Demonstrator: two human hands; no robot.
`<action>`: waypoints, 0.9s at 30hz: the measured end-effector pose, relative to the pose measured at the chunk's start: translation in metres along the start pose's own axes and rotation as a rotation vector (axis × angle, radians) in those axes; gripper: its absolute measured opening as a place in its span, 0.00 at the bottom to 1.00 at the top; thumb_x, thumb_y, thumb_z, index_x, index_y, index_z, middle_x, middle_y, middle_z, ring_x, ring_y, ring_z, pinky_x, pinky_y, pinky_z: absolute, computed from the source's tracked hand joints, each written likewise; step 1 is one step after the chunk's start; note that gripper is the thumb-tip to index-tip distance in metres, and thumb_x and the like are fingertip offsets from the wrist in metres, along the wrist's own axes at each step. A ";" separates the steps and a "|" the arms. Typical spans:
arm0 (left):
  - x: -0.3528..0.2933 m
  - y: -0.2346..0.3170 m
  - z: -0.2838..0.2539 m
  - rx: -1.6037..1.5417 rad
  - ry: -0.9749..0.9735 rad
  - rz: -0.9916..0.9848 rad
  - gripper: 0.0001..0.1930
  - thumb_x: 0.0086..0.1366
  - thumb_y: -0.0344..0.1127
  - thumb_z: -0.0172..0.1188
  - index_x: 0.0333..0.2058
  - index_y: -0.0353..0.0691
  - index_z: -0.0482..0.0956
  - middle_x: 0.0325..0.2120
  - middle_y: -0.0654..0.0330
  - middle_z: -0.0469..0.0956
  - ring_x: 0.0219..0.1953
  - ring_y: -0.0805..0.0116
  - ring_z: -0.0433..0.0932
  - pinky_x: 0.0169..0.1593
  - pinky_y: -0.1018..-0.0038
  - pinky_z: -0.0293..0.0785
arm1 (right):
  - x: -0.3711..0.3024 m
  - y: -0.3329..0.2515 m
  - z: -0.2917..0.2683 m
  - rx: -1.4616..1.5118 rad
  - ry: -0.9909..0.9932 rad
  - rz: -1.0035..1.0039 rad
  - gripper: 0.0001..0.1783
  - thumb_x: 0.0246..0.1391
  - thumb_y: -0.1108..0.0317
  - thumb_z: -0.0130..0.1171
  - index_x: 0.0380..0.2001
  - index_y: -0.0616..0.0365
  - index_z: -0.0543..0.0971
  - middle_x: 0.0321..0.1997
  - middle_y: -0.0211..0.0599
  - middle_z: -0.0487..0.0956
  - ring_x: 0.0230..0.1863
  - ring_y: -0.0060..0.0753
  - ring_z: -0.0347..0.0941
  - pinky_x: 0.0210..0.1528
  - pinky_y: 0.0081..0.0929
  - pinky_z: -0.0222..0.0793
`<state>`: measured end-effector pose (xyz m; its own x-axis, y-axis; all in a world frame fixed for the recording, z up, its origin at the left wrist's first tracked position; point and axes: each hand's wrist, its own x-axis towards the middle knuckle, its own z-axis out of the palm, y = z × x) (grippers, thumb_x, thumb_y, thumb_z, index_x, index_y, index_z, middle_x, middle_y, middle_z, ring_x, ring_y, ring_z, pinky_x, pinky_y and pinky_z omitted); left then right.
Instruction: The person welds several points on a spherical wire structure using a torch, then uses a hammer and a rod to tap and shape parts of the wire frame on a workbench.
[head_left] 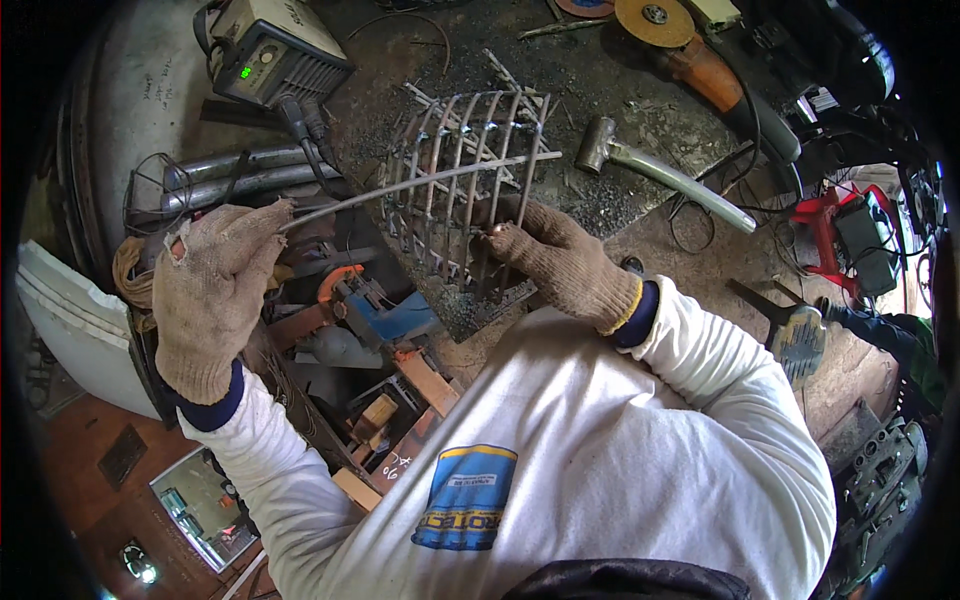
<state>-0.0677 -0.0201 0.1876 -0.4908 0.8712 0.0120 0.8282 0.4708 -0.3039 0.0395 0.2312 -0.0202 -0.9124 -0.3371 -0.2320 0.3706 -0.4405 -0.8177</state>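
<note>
My left hand [222, 290], in a worn beige knit glove, is closed on one end of a long, slightly bent metal rod [390, 188]. The rod runs to the right across the upper side of a cage of curved steel bars [433, 150]; whether it touches them I cannot tell. The cage rests on the dark metal worktable [390, 60], its crossed bars forming a grid. On its right near side my right hand [570, 265], gloved too, grips the cage bars between thumb and fingers. Some of those fingertips are hidden behind the bars.
A welding machine [280, 60] with a lit display stands at the far left, beside shiny metal tubes [245, 175]. Right of the cage lie a metal hammer [680, 185] and an orange angle grinder [705, 75]. Blue and orange metalwork [390, 318] sits below the table edge; a red stool [825, 240] stands right.
</note>
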 end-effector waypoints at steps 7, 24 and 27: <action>0.001 0.010 -0.004 0.012 -0.124 -0.153 0.14 0.60 0.30 0.65 0.46 0.46 0.85 0.37 0.57 0.84 0.38 0.58 0.83 0.44 0.65 0.78 | 0.010 0.024 -0.007 0.399 -0.028 0.006 0.26 0.71 0.55 0.52 0.62 0.62 0.71 0.52 0.36 0.80 0.49 0.29 0.77 0.54 0.30 0.73; -0.008 0.006 -0.007 -0.207 -0.114 -0.337 0.13 0.59 0.23 0.65 0.44 0.28 0.83 0.40 0.52 0.85 0.38 0.64 0.85 0.42 0.74 0.82 | 0.031 0.008 0.002 0.223 0.278 -0.075 0.26 0.71 0.44 0.47 0.44 0.58 0.77 0.36 0.36 0.80 0.38 0.30 0.78 0.42 0.29 0.74; 0.004 0.004 -0.013 -0.114 -0.041 -0.114 0.12 0.60 0.23 0.65 0.44 0.28 0.82 0.41 0.53 0.84 0.39 0.66 0.85 0.43 0.76 0.82 | 0.030 0.006 0.002 0.130 0.264 -0.055 0.29 0.70 0.39 0.45 0.43 0.57 0.78 0.34 0.33 0.80 0.34 0.26 0.77 0.37 0.24 0.73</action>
<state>-0.0630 -0.0130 0.1986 -0.5920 0.8059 0.0003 0.7908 0.5810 -0.1928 0.0146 0.2165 -0.0309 -0.9390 -0.0897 -0.3321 0.3231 -0.5610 -0.7622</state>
